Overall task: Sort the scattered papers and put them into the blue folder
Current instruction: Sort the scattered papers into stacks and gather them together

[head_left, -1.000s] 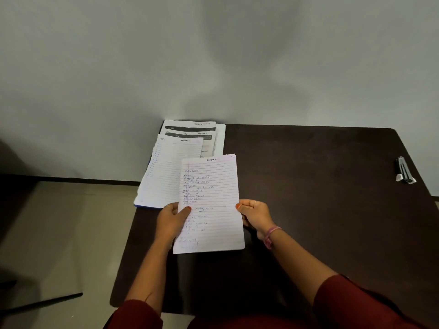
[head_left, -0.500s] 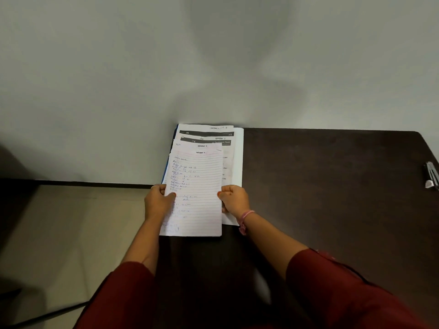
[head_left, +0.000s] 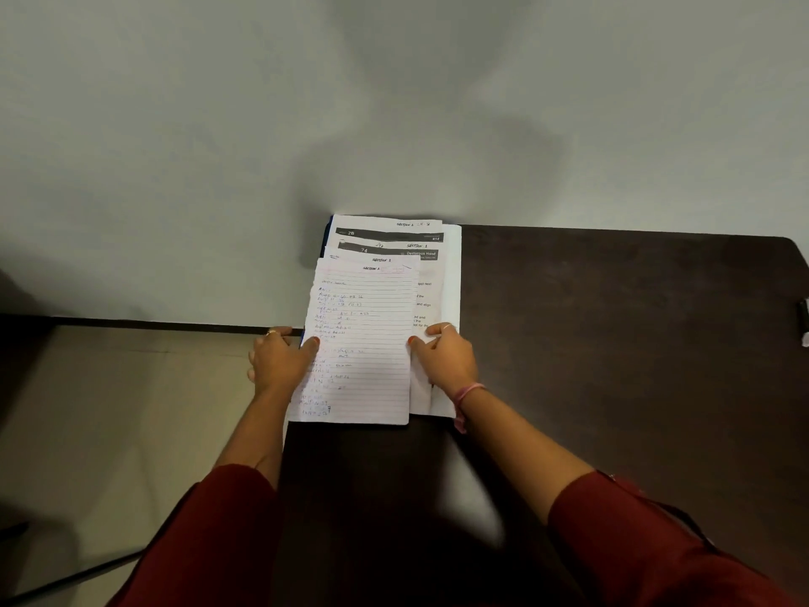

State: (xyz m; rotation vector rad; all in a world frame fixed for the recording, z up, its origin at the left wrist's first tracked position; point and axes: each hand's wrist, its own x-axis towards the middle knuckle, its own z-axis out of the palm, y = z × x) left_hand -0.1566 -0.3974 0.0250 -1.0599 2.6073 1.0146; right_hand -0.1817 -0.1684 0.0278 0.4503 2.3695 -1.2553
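Note:
A lined handwritten sheet (head_left: 365, 343) lies on top of a stack of papers (head_left: 389, 238) at the table's far left corner. Printed pages with dark header bars show above it. A thin blue edge of the folder (head_left: 326, 236) peeks out along the stack's left side. My left hand (head_left: 282, 361) holds the lined sheet's left edge, thumb on top. My right hand (head_left: 444, 354) grips the sheet's right edge, fingers also over the papers beneath.
The dark brown table (head_left: 591, 343) stretches to the right. A dark pen-like object (head_left: 804, 317) lies at its far right edge. A grey wall stands behind the table, and beige floor lies to the left below the table's edge.
Both hands carried the lined sheet from the table's middle up and left onto the stack. The other lined page now lies hidden under it, squared with the pile.

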